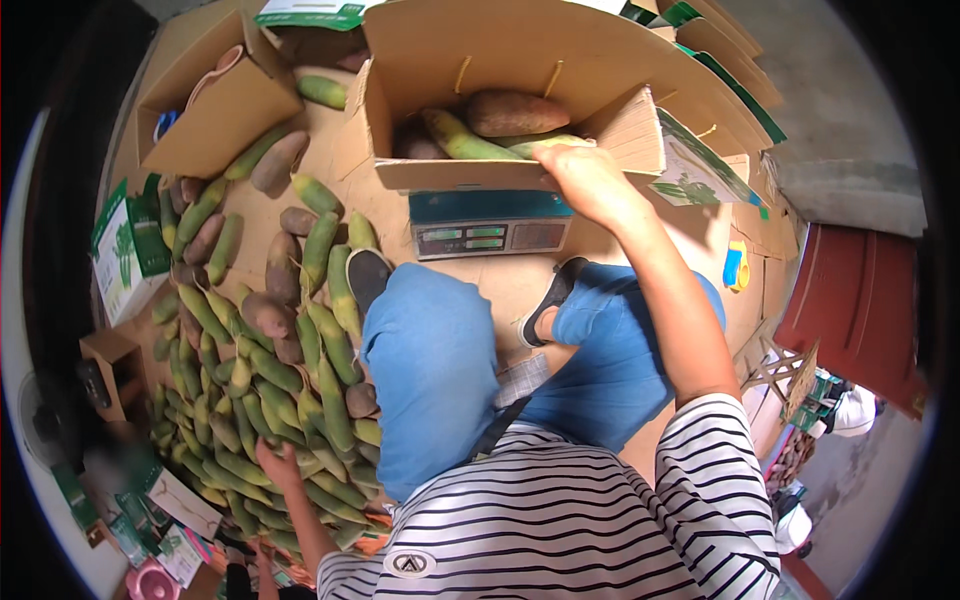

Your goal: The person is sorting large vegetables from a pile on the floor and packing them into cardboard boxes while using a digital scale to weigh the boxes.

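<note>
My right hand reaches forward and grips a green-and-yellow shoot at the rim of an open cardboard box, lowering it inside. The box holds a brown shoot and another green one. It stands on a teal digital scale. My left hand rests low on a large pile of green and brown shoots at my left, fingers closed on one of them. My knees in blue trousers are between the pile and the scale.
A second open cardboard box lies at the back left. Flat printed cartons stand at the left edge. A yellow-and-blue tape roll lies on cardboard at the right. A red cabinet stands at the far right.
</note>
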`<state>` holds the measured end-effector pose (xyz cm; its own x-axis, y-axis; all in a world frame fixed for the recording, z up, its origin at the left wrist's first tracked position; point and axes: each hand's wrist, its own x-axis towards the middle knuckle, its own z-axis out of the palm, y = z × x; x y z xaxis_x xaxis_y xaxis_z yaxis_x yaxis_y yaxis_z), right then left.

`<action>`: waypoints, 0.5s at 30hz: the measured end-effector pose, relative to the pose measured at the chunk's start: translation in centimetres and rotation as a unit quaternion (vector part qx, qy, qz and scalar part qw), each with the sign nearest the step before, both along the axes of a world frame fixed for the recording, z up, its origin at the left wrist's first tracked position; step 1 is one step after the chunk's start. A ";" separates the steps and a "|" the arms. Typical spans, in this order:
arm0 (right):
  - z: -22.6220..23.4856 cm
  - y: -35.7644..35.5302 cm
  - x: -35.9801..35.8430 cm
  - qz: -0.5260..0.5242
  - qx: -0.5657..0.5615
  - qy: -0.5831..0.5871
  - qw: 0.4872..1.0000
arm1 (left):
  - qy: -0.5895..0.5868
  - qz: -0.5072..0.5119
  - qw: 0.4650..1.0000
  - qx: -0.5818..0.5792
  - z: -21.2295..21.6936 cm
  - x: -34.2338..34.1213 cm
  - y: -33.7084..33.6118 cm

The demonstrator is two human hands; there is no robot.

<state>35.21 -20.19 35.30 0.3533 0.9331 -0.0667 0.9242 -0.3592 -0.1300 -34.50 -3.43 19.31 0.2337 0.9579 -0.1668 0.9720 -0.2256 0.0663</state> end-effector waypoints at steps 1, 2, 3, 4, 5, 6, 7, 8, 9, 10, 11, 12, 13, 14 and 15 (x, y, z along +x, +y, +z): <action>-0.1 -0.1 0.0 -0.004 -0.004 0.009 1.000 | -0.077 -0.009 0.996 0.051 2.2 2.9 1.5; -0.1 0.0 0.0 -0.006 -0.007 0.017 1.000 | -0.154 -0.016 0.983 0.101 4.6 6.0 2.9; -0.2 0.2 -0.2 -0.009 -0.003 0.015 1.000 | -0.225 -0.022 0.968 0.111 7.2 9.6 3.9; -0.2 0.5 -0.3 -0.019 -0.031 0.015 0.999 | -0.294 -0.027 0.948 0.122 9.9 13.6 4.5; -0.3 0.6 -0.3 -0.029 -0.060 0.015 0.998 | -0.359 -0.031 0.926 0.115 13.0 17.7 4.6; -0.8 0.5 -0.2 -0.024 -0.048 0.015 0.998 | -0.426 -0.034 0.898 0.105 15.7 21.8 4.6; -0.8 0.6 -0.1 -0.025 -0.046 0.012 0.999 | -0.486 -0.073 0.865 0.102 17.6 25.2 4.9; -0.9 0.6 -0.1 -0.025 -0.060 0.011 0.998 | -0.543 -0.113 0.827 0.097 19.2 28.5 5.1; -0.9 0.5 -0.1 -0.025 -0.074 0.011 0.997 | -0.613 -0.115 0.778 0.079 20.8 32.6 4.5; -0.2 0.8 -0.4 -0.026 -0.083 0.017 0.996 | -0.651 -0.150 0.741 0.068 22.1 36.2 4.2; -0.3 0.8 -0.5 -0.023 -0.082 0.015 0.996 | -0.672 -0.160 0.721 0.058 23.1 39.7 3.4; -0.6 0.6 -0.5 -0.029 -0.077 0.012 0.997 | -0.698 -0.177 0.693 0.027 23.6 43.3 2.9; -0.8 0.5 -0.5 -0.035 -0.072 0.011 0.997 | -0.704 -0.173 0.688 -0.029 24.3 46.3 1.9; -0.7 0.6 -0.5 -0.030 -0.071 0.010 0.997 | -0.716 -0.207 0.663 -0.071 24.2 48.8 1.4; -0.5 0.8 -0.7 -0.025 -0.076 0.011 0.997 | -0.711 -0.240 0.651 -0.117 23.1 50.6 1.6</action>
